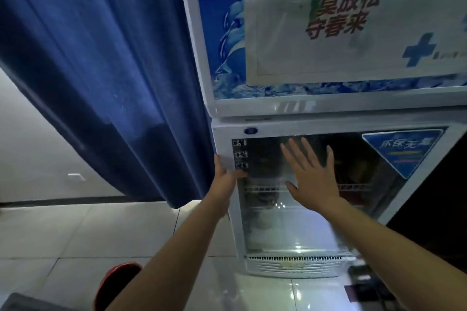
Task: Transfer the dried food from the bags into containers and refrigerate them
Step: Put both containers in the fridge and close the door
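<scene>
fridge door (290, 222) under right hand (312, 179)

fridge contents unreadable, edges cropped
behind glass door (298, 222) only dim shelf wires and dark blurred shapes, containers not identifiable. left hand (223, 179) fingertips hidden round door's left edge. small icon stickers (240, 154) too blurry to read. white poster (353, 38) and blue sticker (404, 150) smeared, poster cut by right edge. red object (113, 285) half hidden under left forearm, cropped at bottom. dark items (366, 290) bottom right indistinct.
</scene>
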Demonstrator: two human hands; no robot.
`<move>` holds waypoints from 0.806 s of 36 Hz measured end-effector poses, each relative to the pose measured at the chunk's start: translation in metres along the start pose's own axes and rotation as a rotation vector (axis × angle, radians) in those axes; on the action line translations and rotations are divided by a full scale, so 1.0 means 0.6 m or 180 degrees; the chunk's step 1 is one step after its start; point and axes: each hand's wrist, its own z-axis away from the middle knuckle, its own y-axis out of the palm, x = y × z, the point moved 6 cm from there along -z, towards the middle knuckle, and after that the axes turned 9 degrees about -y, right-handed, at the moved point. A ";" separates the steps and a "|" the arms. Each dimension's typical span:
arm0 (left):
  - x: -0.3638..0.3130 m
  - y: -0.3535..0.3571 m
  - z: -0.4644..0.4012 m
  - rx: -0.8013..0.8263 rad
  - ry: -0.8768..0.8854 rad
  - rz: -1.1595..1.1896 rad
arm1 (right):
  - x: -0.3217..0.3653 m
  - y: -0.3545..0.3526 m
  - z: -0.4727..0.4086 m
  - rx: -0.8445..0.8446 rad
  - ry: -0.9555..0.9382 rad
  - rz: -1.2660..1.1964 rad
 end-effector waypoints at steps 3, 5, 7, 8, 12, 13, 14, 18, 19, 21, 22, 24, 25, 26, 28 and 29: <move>-0.012 0.008 -0.023 -0.0041 -0.0008 0.0032 | -0.011 0.014 -0.012 0.0001 -0.0088 0.0020; -0.009 0.007 -0.032 -0.0096 0.0022 0.0028 | -0.010 0.022 -0.016 -0.0053 -0.0125 0.0023; -0.002 0.002 -0.038 -0.0128 0.0087 -0.0033 | -0.008 0.027 -0.019 -0.0119 -0.0123 0.0017; 0.000 0.000 -0.040 -0.0105 0.0128 -0.0042 | -0.006 0.029 -0.021 -0.0154 -0.0114 0.0004; 0.001 -0.004 -0.039 -0.0017 0.0247 -0.0129 | -0.002 0.030 -0.024 -0.0275 -0.0144 0.0001; -0.001 -0.004 -0.038 -0.0004 0.0221 -0.0132 | -0.003 0.031 -0.025 -0.0263 -0.0147 -0.0001; -0.003 -0.004 -0.037 0.0007 0.0217 -0.0133 | -0.003 0.032 -0.025 -0.0233 -0.0151 -0.0014; 0.000 -0.025 -0.032 -0.0039 0.0099 -0.0095 | 0.005 0.028 -0.022 0.0001 -0.0196 -0.0098; 0.009 -0.040 -0.034 -0.0122 0.0084 -0.0078 | 0.008 0.023 -0.019 0.0015 -0.0193 -0.0156; 0.025 -0.066 -0.024 -0.0333 0.0006 -0.0151 | 0.016 0.005 -0.013 0.0038 -0.0187 -0.0382; 0.031 -0.076 -0.012 -0.0430 0.0019 -0.0258 | 0.023 -0.005 -0.010 0.0054 -0.0192 -0.0540; 0.045 -0.091 0.028 -0.0616 0.0036 -0.0443 | 0.039 -0.021 -0.006 0.0101 -0.0201 -0.0927; 0.054 -0.101 0.050 -0.0760 0.0025 -0.0571 | 0.050 -0.027 -0.004 0.0135 -0.0216 -0.1146; 0.070 -0.117 0.070 -0.0968 -0.0002 -0.0807 | 0.065 -0.032 -0.002 0.0176 -0.0244 -0.1368; 0.105 -0.153 0.112 -0.1259 -0.0065 -0.1353 | 0.103 -0.037 0.004 0.0277 -0.0351 -0.1733; 0.122 -0.172 0.135 -0.1374 -0.0088 -0.1573 | 0.128 -0.038 0.007 0.0331 -0.0433 -0.1870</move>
